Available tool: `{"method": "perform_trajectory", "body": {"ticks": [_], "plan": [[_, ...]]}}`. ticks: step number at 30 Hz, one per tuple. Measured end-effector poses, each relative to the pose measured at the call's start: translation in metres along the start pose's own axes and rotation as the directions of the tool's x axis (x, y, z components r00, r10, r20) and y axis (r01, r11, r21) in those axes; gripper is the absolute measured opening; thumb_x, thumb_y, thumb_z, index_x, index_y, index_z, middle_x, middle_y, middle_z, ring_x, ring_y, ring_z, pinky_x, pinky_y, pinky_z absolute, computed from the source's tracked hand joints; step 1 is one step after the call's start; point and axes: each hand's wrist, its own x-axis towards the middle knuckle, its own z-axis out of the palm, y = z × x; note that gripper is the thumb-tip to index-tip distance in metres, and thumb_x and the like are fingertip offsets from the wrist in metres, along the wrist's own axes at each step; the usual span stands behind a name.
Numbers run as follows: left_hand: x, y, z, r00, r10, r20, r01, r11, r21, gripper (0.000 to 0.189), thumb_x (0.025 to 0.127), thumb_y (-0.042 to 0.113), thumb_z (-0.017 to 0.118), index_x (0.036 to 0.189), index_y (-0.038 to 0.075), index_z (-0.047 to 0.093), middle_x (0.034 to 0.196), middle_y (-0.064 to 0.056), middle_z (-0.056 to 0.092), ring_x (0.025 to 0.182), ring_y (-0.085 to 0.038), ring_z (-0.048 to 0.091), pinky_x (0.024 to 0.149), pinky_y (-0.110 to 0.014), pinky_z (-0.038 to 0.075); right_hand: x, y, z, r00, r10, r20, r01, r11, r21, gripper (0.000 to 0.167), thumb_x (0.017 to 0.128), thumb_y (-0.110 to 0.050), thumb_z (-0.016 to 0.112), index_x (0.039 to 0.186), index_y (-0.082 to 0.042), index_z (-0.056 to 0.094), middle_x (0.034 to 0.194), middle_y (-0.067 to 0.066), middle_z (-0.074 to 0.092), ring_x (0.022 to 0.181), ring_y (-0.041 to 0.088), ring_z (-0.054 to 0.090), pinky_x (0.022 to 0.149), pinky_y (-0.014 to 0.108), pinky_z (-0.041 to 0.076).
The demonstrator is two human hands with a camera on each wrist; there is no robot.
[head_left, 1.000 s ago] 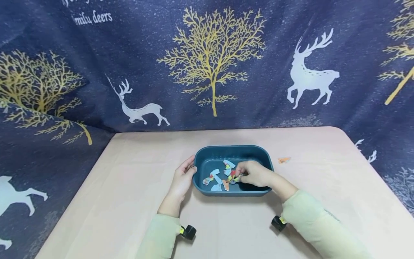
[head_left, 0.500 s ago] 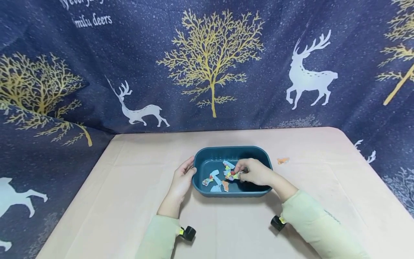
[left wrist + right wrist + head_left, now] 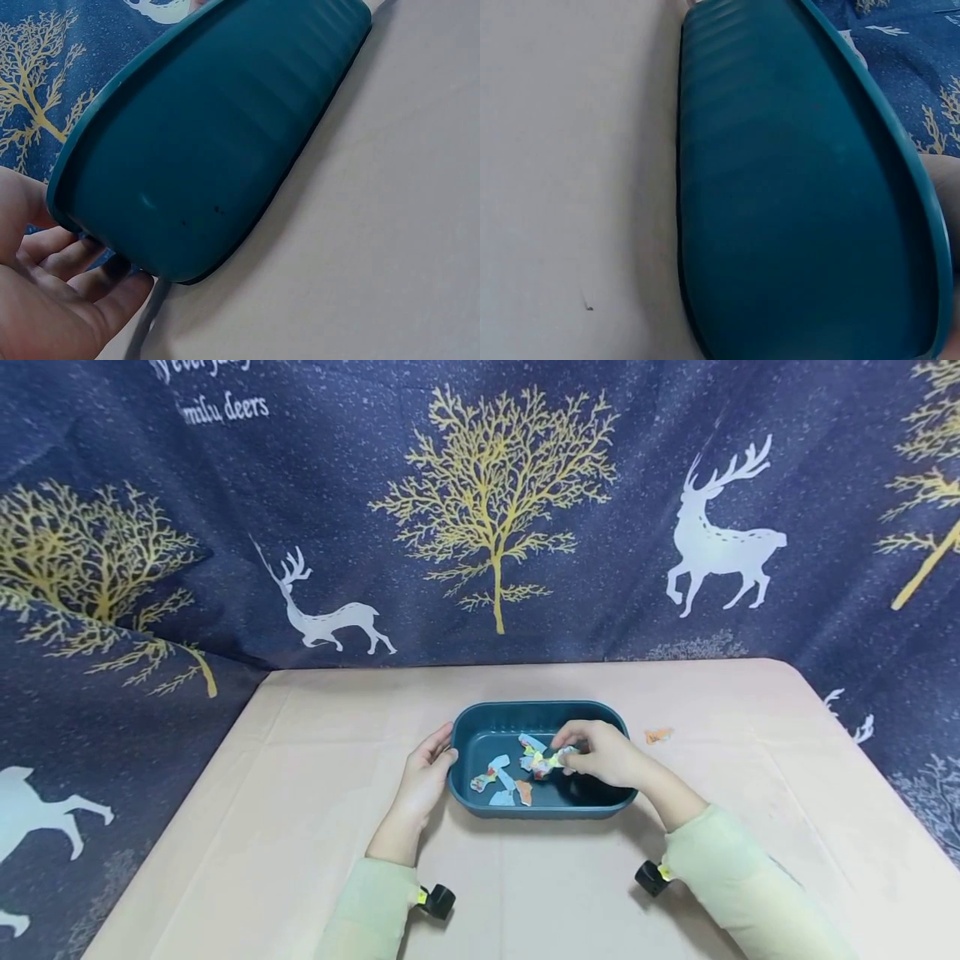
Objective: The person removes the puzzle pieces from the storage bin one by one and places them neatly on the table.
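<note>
A teal plastic basin [image 3: 540, 812] sits on the pale table [image 3: 337, 760]. The left hand [image 3: 422, 779] holds it at nine o'clock, thumb hooked on the rim and the other fingers against the outer wall, slightly spread in the left wrist view. The right hand [image 3: 609, 755] reaches in over the edge from four o'clock; its thumb and forefinger come together on a patterned paper scrap [image 3: 562, 757], just right of the basin's centre. The right wrist view shows mostly outer wall, those fingers hidden. Colourful scraps [image 3: 533, 762] lie touching near the basin's centre; others [image 3: 488, 775] lie toward eight o'clock, and an orange scrap [image 3: 524, 792] is at seven. A second orange scrap [image 3: 659, 735] lies outside, near three o'clock. At twelve hangs a dark blue cloth [image 3: 570, 618] with deer and golden trees.
</note>
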Motion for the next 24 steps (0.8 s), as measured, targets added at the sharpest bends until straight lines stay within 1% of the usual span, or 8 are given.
{"method": "perform_trajectory", "body": {"ticks": [4,7,10,11,15,21,22,24], "plan": [[0.000,0.001,0.000,1.000,0.001,0.004,-0.001,1.000,0.006,0.048,0.094,0.004,0.045,0.141,0.002,0.041,0.143,-0.018,0.045,0.137,-0.030,0.038,0.115,-0.041,0.031,-0.004,-0.001,-0.004,1.000,-0.008,-0.026,0.008,1.000,0.004,0.022,0.088,-0.009,0.062,0.108,0.000,0.061,0.101,0.013,0.067,0.075,0.015,0.069,0.059,0.027,0.056],[-0.001,0.002,0.001,1.000,0.002,0.001,-0.002,1.000,0.004,0.047,0.094,0.004,0.045,0.141,0.002,0.041,0.143,-0.018,0.045,0.137,-0.030,0.038,0.115,-0.041,0.031,-0.006,-0.001,-0.007,0.998,-0.015,-0.053,0.015,1.000,0.008,0.024,0.089,-0.011,0.063,0.109,0.000,0.061,0.100,0.013,0.068,0.075,0.018,0.069,0.060,0.026,0.055],[0.000,0.002,0.001,1.000,0.010,-0.001,-0.010,1.000,0.004,0.047,0.094,0.003,0.045,0.141,0.001,0.041,0.143,-0.020,0.045,0.137,-0.031,0.038,0.115,-0.042,0.031,-0.008,0.000,-0.010,0.996,-0.017,-0.083,0.021,0.999,0.043,0.025,0.089,-0.012,0.063,0.110,0.000,0.060,0.099,0.014,0.068,0.076,0.025,0.069,0.063,0.030,0.058],[0.000,0.002,0.001,1.000,0.004,-0.004,-0.004,1.000,0.003,0.047,0.094,0.004,0.045,0.141,0.001,0.041,0.143,-0.019,0.046,0.137,-0.030,0.039,0.115,-0.041,0.031,-0.009,0.001,-0.010,0.996,-0.012,-0.093,0.018,0.998,0.058,0.025,0.089,-0.012,0.063,0.110,0.000,0.060,0.099,0.014,0.067,0.076,0.026,0.069,0.065,0.033,0.059],[0.000,0.003,0.001,1.000,-0.011,-0.011,0.011,1.000,0.008,0.047,0.094,0.005,0.046,0.141,0.003,0.042,0.143,-0.016,0.046,0.137,-0.027,0.038,0.116,-0.039,0.031,-0.013,0.003,-0.013,0.991,-0.010,-0.137,0.025,0.993,0.114,0.025,0.089,-0.009,0.062,0.111,0.002,0.059,0.097,0.016,0.068,0.077,0.025,0.069,0.068,0.038,0.060],[0.000,0.003,0.001,1.000,-0.016,-0.007,0.016,1.000,0.013,0.047,0.095,0.006,0.046,0.142,0.005,0.041,0.145,-0.015,0.045,0.138,-0.027,0.036,0.116,-0.039,0.030,-0.021,0.005,-0.017,0.972,0.012,-0.237,0.041,0.975,0.219,0.028,0.089,-0.007,0.063,0.110,0.009,0.056,0.095,0.024,0.068,0.075,0.021,0.071,0.069,0.039,0.060],[0.000,0.003,0.001,1.000,-0.015,-0.007,0.015,1.000,0.016,0.047,0.095,0.006,0.046,0.142,0.005,0.041,0.145,-0.016,0.044,0.138,-0.028,0.036,0.116,-0.040,0.030,-0.023,0.006,-0.017,0.967,0.017,-0.253,0.047,0.969,0.244,0.029,0.089,-0.006,0.063,0.111,0.011,0.055,0.095,0.025,0.067,0.075,0.020,0.071,0.070,0.039,0.060],[0.000,0.003,0.001,1.000,-0.018,-0.010,0.019,1.000,0.021,0.047,0.094,0.006,0.046,0.142,0.005,0.041,0.144,-0.015,0.045,0.138,-0.028,0.036,0.116,-0.040,0.030,-0.026,0.007,-0.019,0.957,0.033,-0.289,0.050,0.960,0.277,0.030,0.088,-0.005,0.063,0.111,0.013,0.054,0.093,0.020,0.069,0.074,0.016,0.071,0.069,0.037,0.061]]}}
